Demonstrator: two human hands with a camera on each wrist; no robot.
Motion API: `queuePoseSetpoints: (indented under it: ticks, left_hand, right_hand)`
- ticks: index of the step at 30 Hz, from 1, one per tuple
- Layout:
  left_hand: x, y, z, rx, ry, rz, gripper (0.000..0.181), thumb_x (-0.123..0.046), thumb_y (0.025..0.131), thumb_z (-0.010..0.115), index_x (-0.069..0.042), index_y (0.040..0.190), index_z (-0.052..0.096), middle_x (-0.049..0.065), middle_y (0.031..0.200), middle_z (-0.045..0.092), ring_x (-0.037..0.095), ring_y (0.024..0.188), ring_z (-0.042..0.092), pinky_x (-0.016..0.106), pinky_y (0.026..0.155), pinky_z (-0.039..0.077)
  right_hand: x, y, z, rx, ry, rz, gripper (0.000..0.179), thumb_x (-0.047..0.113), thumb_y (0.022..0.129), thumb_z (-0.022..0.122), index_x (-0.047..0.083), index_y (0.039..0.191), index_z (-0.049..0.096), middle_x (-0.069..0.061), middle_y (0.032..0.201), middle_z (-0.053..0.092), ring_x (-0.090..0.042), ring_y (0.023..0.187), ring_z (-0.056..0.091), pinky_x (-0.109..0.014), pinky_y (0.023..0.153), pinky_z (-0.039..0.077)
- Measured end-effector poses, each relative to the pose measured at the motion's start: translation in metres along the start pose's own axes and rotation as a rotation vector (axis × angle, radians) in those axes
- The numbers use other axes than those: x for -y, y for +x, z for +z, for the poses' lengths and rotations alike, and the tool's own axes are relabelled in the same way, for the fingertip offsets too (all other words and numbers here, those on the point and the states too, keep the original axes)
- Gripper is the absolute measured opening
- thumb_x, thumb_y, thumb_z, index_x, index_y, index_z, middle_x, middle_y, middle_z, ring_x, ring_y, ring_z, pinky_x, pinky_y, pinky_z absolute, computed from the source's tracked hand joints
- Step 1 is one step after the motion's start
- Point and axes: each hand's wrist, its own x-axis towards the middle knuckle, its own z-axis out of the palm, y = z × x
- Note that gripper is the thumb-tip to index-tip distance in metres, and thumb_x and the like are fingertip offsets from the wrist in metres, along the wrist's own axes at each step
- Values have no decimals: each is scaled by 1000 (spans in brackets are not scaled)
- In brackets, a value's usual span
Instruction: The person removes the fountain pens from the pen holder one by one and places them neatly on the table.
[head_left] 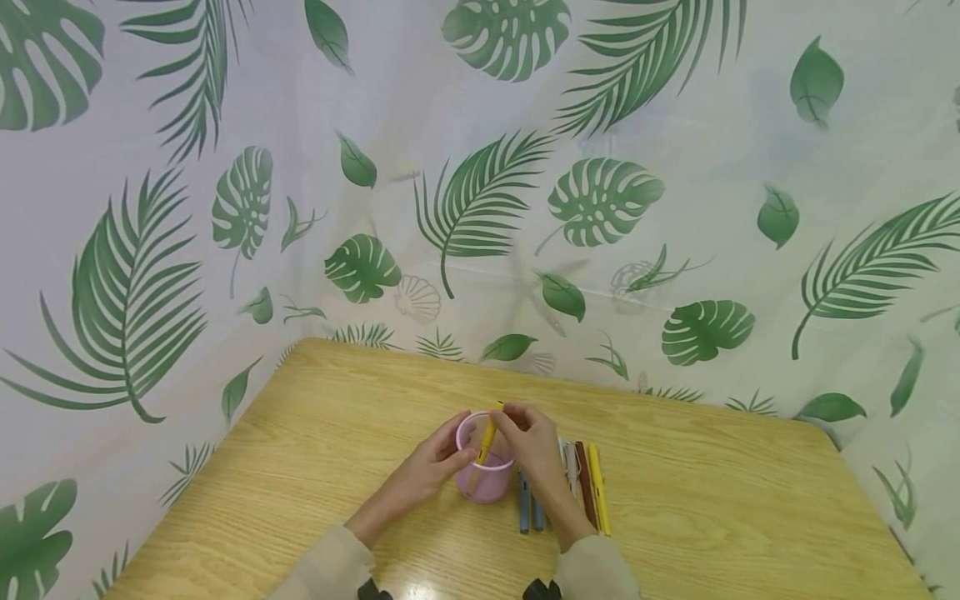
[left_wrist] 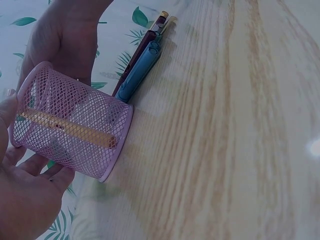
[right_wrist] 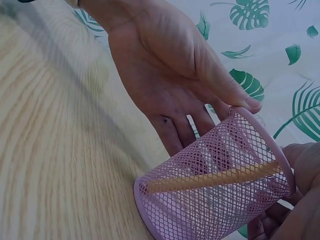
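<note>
A pink mesh pen cup (head_left: 486, 485) stands upright on the table, its open top facing up. My left hand (head_left: 437, 460) holds it from the left, thumb at the rim and fingers along the far side, as the right wrist view also shows. Over the cup's right rim, my right hand (head_left: 531, 437) pinches the upper end of a yellow pen (head_left: 487, 442). Through the mesh in the left wrist view, the pen (left_wrist: 75, 131) slants down inside the cup with its lower end near the base. Part of its top is hidden by the right fingers.
Right of the cup, partly under my right forearm, lie several pens: blue ones (head_left: 523, 507), a grey one, a brown one (head_left: 587, 483) and a yellow one (head_left: 599, 492). The wooden table (head_left: 720, 500) meets a leaf-printed cloth (head_left: 480, 208) at the back and left.
</note>
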Motion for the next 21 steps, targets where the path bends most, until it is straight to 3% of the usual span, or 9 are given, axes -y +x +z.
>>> queuePoseSetpoints:
  ticks: [5,12,21]
  left_hand:
    - [0,0,0,-7,1,-10,67,-20,111,52,-2,164,16,24,165,26,40,151,29,50,121,31]
    - [-3,1,1,-16,10,3,66,-18,110,52,1,163,18,27,163,29,42,150,31,52,121,32]
    - [-2,3,2,-24,22,11,67,-17,109,54,3,163,19,29,162,31,43,149,32,53,121,31]
  right_hand:
    - [1,0,1,25,4,-4,42,28,99,71,-6,123,69,-18,118,70,-32,111,64,-48,98,55]
    - [2,-3,-4,21,9,-8,31,26,100,71,-1,115,72,-12,112,71,-23,103,64,-33,90,55]
    - [6,-9,-19,23,75,48,28,24,100,72,-1,112,72,-9,107,71,-18,98,61,-29,88,54]
